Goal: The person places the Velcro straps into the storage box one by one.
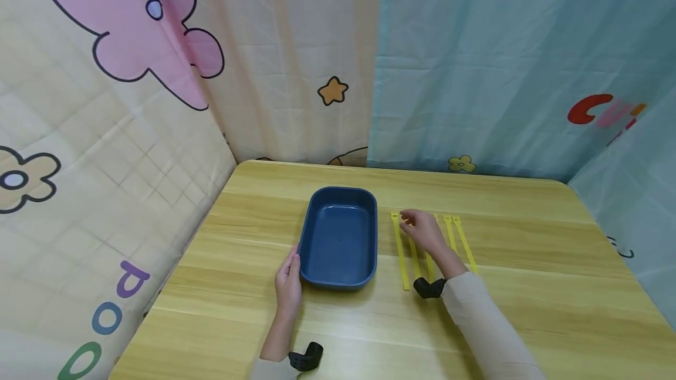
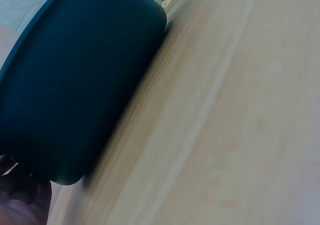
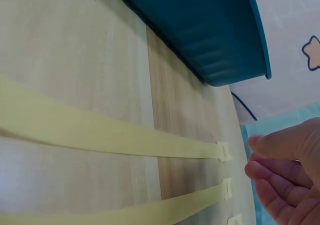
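Observation:
My left hand (image 1: 289,286) touches the outer left wall of a deep blue rectangular tray (image 1: 338,281), its fingers lying along the side near the front corner. In the left wrist view, part of that hand (image 2: 22,200) shows at the tray's corner (image 2: 70,165). Several flat yellow straps (image 1: 401,257) with slotted heads, like cable ties, lie in a row right of the tray. Over their far ends hovers my right hand (image 1: 422,230), fingers loosely bent and holding nothing. The right wrist view has its fingertips (image 3: 257,170) close to the strap heads (image 3: 223,151). My right arm hides some straps.
All of this stands on a light wood table (image 1: 237,216). Printed cloths hang behind it, with a blue curtain (image 1: 475,63) at the right. A black wrist camera (image 1: 306,358) sits on the left wrist, another camera (image 1: 429,288) on the right.

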The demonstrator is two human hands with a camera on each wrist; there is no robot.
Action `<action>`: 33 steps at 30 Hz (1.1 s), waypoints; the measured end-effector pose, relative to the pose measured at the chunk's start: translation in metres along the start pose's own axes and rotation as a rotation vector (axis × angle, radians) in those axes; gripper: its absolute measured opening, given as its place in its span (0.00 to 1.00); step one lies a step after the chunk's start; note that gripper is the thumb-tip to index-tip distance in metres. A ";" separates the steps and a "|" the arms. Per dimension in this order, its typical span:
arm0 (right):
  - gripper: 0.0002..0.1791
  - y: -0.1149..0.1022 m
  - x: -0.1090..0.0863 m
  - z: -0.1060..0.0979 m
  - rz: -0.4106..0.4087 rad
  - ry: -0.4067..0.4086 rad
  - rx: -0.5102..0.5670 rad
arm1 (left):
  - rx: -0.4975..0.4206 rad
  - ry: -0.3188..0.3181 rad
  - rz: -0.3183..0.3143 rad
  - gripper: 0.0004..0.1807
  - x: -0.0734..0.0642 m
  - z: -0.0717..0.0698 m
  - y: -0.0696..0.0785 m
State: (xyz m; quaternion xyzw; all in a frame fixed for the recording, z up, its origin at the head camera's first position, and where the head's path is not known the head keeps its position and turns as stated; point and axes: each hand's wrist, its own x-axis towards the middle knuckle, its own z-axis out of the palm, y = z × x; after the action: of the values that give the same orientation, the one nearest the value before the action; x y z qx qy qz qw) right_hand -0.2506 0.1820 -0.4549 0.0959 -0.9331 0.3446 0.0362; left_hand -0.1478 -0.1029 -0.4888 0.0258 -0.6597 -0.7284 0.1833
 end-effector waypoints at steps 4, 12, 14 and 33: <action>0.19 0.000 0.008 0.000 0.018 -0.027 -0.011 | 0.004 0.000 0.006 0.18 0.000 0.000 -0.001; 0.18 0.000 0.029 -0.002 -0.037 -0.097 -0.077 | 0.016 0.005 0.001 0.17 -0.001 -0.001 -0.001; 0.19 0.002 0.034 -0.003 -0.042 -0.130 -0.096 | 0.023 0.007 0.000 0.17 -0.001 -0.001 -0.001; 0.25 0.005 0.049 0.004 -0.033 -0.245 -0.168 | 0.055 -0.005 0.002 0.19 -0.003 -0.002 -0.002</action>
State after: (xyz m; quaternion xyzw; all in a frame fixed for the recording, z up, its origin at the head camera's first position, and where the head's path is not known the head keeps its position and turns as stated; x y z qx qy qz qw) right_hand -0.3001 0.1759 -0.4544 0.1494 -0.9544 0.2503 -0.0644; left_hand -0.1451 -0.1043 -0.4921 0.0283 -0.6798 -0.7099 0.1818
